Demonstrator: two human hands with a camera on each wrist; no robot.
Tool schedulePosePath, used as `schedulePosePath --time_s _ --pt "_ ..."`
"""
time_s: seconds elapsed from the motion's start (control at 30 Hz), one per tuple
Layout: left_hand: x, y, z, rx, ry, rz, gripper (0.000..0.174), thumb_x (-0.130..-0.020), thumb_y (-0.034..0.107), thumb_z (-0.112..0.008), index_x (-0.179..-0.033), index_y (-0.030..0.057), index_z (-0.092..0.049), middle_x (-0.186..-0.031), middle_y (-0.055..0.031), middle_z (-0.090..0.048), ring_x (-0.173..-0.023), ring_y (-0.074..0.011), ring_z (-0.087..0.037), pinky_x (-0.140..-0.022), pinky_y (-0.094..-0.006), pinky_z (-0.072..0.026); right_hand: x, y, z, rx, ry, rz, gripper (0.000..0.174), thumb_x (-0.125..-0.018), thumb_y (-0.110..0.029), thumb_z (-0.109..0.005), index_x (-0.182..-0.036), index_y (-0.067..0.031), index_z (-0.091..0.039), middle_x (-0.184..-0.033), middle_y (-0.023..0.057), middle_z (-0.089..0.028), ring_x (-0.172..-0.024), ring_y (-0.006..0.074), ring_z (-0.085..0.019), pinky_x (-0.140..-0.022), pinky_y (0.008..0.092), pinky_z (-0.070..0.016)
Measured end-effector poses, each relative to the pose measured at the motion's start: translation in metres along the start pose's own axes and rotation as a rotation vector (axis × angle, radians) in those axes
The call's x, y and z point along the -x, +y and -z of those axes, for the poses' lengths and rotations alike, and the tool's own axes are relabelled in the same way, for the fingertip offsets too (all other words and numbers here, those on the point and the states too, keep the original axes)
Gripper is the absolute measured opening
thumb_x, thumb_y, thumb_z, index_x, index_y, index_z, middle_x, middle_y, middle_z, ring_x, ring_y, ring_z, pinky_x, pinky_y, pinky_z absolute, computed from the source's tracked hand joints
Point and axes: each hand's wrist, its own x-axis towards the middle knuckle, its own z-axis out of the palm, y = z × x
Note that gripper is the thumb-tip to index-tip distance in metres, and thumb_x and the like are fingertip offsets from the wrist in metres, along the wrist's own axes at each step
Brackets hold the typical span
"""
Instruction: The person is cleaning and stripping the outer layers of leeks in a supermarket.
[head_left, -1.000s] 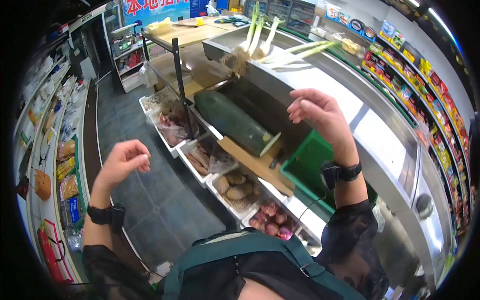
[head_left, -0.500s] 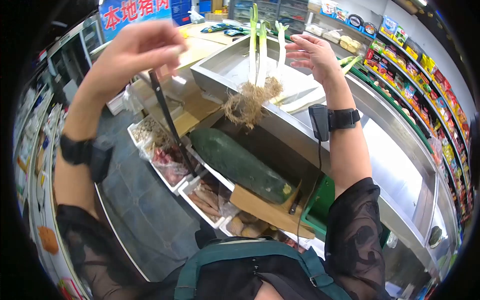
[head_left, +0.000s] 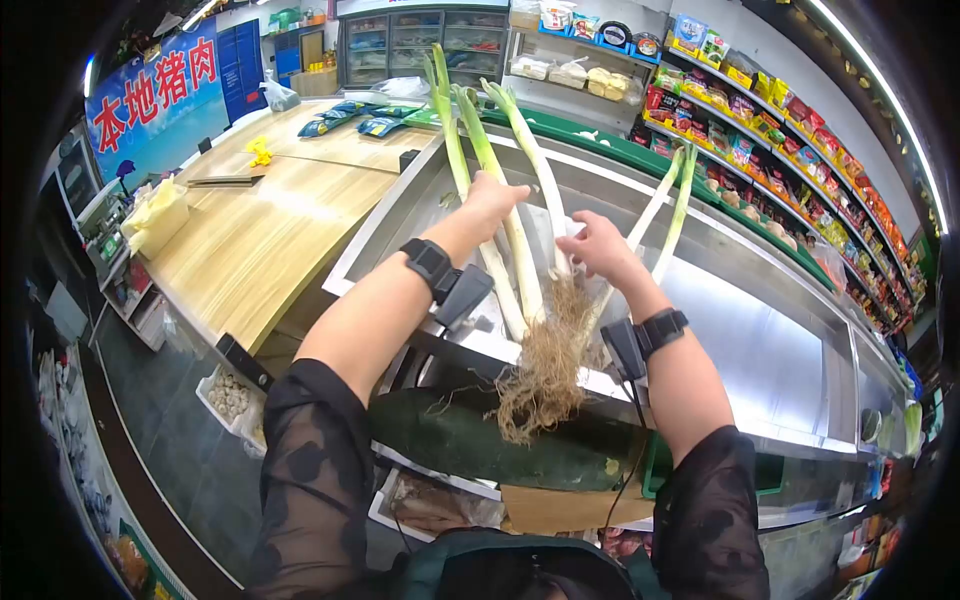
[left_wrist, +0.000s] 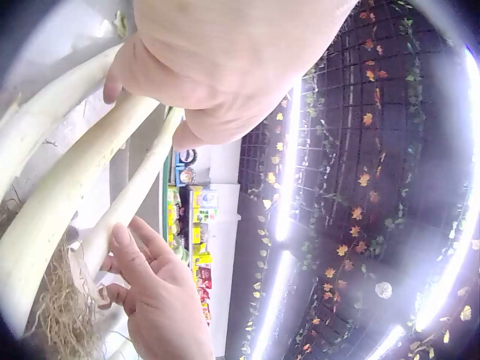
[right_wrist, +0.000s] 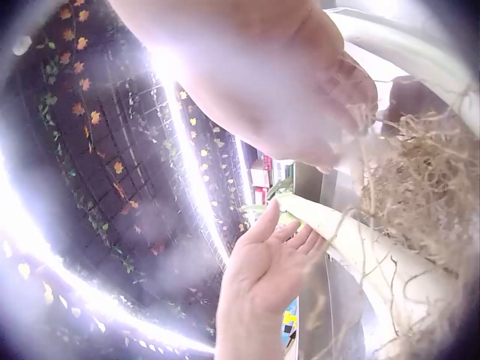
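Several leeks (head_left: 520,250) with green tops and tangled brown roots (head_left: 545,380) lie in a steel tray (head_left: 760,400), the roots hanging over its front edge. My left hand (head_left: 490,205) rests across the upper stems; in the right wrist view the left hand (right_wrist: 266,274) has its fingers fairly straight against a white stem (right_wrist: 360,247). Close above the roots, my right hand (head_left: 600,250) is at the lower part of one leek. From the left wrist view, the right hand (left_wrist: 157,292) pinches that leek's white base (left_wrist: 101,247) between thumb and bent fingers.
A large winter melon (head_left: 480,440) lies below the tray's front edge. To the left stands a wooden table (head_left: 270,240) with blue packets (head_left: 330,120). Snack shelves (head_left: 760,150) line the right wall. White crates (head_left: 440,500) and a green crate (head_left: 660,470) sit low down.
Both hands have moved from the air onto the leeks, the left one from the far left. The head view has turned up towards the tray and table.
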Motion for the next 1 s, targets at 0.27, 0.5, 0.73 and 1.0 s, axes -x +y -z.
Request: schedulePosePath --time_s 0.27,0.5,0.73,1.0 --pt "0.031 0.032 0.012 0.772 -0.490 0.065 0.027 -0.091 0.002 -0.051 -0.113 -0.0123 -0.044 -0.111 -0.0196 -0.055 -0.103 -0.0320 -0.060 -0.094 -0.0442 -0.0504 -0.003 -0.002 0.020 0.156 0.284 0.201 0.031 -0.074 -0.017 -0.066 -0.098 0.0033 -0.065 -0.073 0.0123 -0.065 -0.066 0.0181 -0.065 -0.056 0.0313 -0.0512" --pt "0.032 0.044 0.025 1.099 -0.659 -0.083 0.039 -0.093 0.004 -0.049 -0.125 -0.0105 -0.034 -0.126 -0.0208 -0.048 -0.119 -0.0324 -0.050 -0.104 -0.0416 -0.0435 0.024 -0.045 0.006 -0.713 -0.238 0.009 0.022 -0.089 -0.019 -0.058 -0.099 0.0015 -0.059 -0.075 0.0077 -0.064 -0.060 0.0130 -0.059 -0.054 0.0268 -0.0489" --pt "0.039 0.067 0.031 1.022 -0.769 -0.386 0.045 -0.093 0.012 -0.053 -0.133 0.0053 -0.034 -0.123 -0.0156 -0.053 -0.113 -0.0271 -0.054 -0.097 -0.0394 -0.0451 0.060 -0.074 0.011 -0.660 -0.246 0.085 0.026 -0.088 -0.011 -0.057 -0.110 0.0001 -0.047 -0.061 0.0015 -0.049 -0.041 0.0091 -0.048 -0.038 0.0234 -0.0424" --pt "0.013 0.070 0.077 1.177 -0.266 -0.312 0.032 -0.093 0.042 -0.054 -0.099 0.0105 -0.053 -0.082 -0.0008 -0.055 -0.065 -0.0079 -0.048 -0.050 -0.0216 -0.0333 0.076 -0.093 0.012 -0.410 -0.288 0.055 0.021 -0.087 -0.010 -0.059 -0.103 0.0004 -0.051 -0.061 0.0009 -0.051 -0.042 0.0076 -0.049 -0.036 0.0223 -0.0393"
